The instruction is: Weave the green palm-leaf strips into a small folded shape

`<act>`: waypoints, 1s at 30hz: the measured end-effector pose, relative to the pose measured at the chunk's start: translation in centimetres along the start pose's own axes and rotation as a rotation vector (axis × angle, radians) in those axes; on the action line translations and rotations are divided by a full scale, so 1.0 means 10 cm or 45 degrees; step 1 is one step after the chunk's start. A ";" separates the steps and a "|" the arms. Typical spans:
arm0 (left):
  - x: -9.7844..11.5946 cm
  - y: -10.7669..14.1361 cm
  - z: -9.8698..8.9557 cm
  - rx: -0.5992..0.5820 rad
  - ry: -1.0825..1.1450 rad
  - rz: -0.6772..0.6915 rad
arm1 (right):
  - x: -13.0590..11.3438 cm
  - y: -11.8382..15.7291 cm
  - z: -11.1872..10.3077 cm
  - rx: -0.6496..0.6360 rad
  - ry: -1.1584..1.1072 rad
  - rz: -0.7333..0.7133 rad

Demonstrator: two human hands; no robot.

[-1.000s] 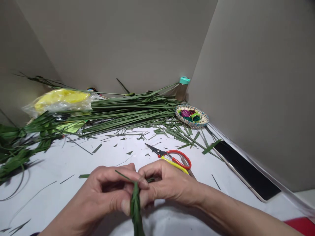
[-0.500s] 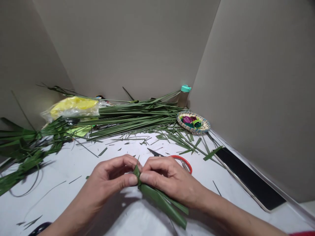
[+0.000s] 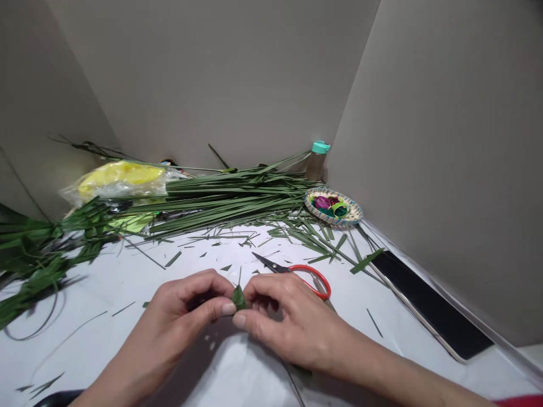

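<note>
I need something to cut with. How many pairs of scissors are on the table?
1. The scissors with red and yellow handles lie on the white table, just beyond the right hand. More could be hidden under the leaf pile.
</note>
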State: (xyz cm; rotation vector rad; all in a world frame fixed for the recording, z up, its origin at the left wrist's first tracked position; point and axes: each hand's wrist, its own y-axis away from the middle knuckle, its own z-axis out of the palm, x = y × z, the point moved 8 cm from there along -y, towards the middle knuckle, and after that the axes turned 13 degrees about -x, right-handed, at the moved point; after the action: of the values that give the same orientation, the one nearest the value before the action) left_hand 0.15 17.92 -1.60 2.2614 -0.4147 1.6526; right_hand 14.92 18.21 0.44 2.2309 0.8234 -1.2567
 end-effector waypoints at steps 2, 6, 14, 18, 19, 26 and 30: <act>0.02 0.02 0.01 0.006 -0.038 0.016 | 0.01 0.00 0.02 -0.045 -0.004 0.001; 0.03 0.02 0.02 -0.001 -0.048 0.017 | 0.03 0.02 0.02 -0.028 -0.006 -0.032; 0.05 -0.04 0.11 -0.124 -0.117 -0.071 | 0.08 -0.02 -0.01 0.023 0.017 -0.046; 0.07 -0.06 0.10 -0.126 -0.157 -0.097 | 0.09 -0.02 -0.04 0.052 0.041 -0.034; 0.06 -0.06 0.08 -0.129 -0.162 -0.106 | 0.09 -0.02 -0.04 0.053 0.046 -0.027; 0.05 -0.02 -0.04 -0.044 -0.241 -0.030 | 0.11 0.00 -0.05 0.053 0.042 -0.010; 0.16 0.05 0.01 0.041 -0.362 0.113 | 0.09 0.02 -0.08 0.094 0.025 -0.020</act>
State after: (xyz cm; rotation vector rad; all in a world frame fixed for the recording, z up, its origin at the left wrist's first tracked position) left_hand 0.48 17.30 -0.10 2.5445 -0.5651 1.3871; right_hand 15.93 18.79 0.04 2.3026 0.8160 -1.2945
